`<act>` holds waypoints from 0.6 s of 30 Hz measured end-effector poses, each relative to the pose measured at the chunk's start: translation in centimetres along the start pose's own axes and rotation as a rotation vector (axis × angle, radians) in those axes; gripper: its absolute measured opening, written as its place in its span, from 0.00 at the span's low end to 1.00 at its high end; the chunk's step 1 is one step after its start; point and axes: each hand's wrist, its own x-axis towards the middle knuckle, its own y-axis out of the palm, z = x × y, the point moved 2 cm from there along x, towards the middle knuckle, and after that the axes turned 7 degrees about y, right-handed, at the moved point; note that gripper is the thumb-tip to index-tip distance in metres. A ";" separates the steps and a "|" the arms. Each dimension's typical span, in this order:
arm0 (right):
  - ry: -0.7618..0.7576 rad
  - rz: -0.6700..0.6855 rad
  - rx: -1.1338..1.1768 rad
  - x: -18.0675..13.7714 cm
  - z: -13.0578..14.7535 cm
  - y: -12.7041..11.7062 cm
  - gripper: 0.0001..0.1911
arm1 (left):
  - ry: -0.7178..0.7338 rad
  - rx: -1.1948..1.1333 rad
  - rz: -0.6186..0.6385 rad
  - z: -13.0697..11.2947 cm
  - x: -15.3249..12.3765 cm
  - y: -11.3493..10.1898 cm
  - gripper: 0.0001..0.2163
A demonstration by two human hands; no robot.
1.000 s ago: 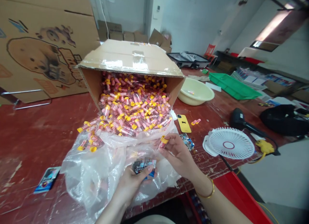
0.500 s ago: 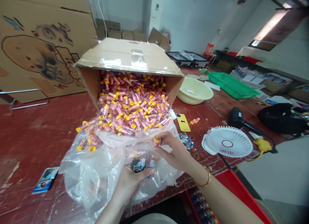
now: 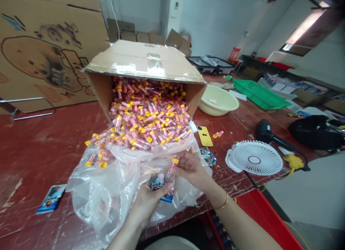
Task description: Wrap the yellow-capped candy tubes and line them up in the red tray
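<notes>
Yellow-capped tube [image 3: 172, 167] held in R hand [image 3: 192, 169], above the front edge of the table [image 3: 40, 149], approx. mid-width. R grip: thumb & fingertips closed round the tube, cap uppermost, body tilted, lower end just beside the card stack [image 3: 157, 181]. L hand [image 3: 148, 203]: fingers curled under the card stack, thumb pressed across its top; grip closed on it. Both hands sit over a clear plastic bag [image 3: 102, 192] that runs out of the cardboard box [image 3: 142, 61], which lies on its side at table centre and spills like tubes. Vs. 1 s ago: tube was higher & further right, clear of the cards; it has since come down & left to the stack. L hand approx. unchanged. Phone [image 3: 204, 136] & white fan [image 3: 256, 159] lie toward the right edge.
</notes>
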 end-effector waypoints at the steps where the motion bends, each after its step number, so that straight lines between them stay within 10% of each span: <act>1: 0.005 -0.004 0.020 -0.1 0.1 0.0 0.19 | -0.022 -0.016 0.008 -0.1 -0.1 0.1 0.14; 7: 0.020 0.062 -0.071 -1.2 -0.8 0.6 0.15 | -0.115 -0.173 0.014 -0.7 -0.3 0.6 0.17; 11: -0.018 0.118 -0.147 -2.9 -2.9 2.5 0.38 | -0.106 -0.250 0.015 -0.2 0.2 1.0 0.14; 18: -0.086 -0.105 -0.243 -3.4 -4.1 3.3 0.35 | -0.067 -0.218 0.079 -0.5 -0.1 1.2 0.14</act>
